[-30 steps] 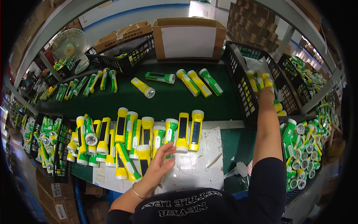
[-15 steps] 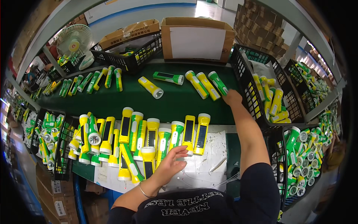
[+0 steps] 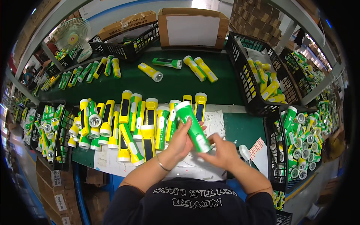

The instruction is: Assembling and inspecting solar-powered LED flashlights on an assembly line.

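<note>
Over the white worktop, a green flashlight (image 3: 194,129) with a white head is held tilted between my two hands. My left hand (image 3: 180,141) is closed round its side, below the head. At the tail end, my right hand (image 3: 222,150) has its thumb and fingers closed on the flashlight. Just left of my hands stand and lean several yellow and green flashlights (image 3: 148,139), some with dark solar panels facing up. Two yellow-and-green flashlights (image 3: 205,70) lie side by side on the green belt beyond.
Black crates of flashlights stand at the left (image 3: 63,150), far right (image 3: 256,88) and near right (image 3: 276,144). A cardboard box (image 3: 193,28) is behind the green belt (image 3: 123,82). A red-dotted sticker sheet (image 3: 258,149) and a white round part (image 3: 244,152) lie right of my right hand.
My right hand has come back from the belt with the green flashlight, which now is in both hands. My left hand has closed round it. The view has shifted, and the sticker sheet shows.
</note>
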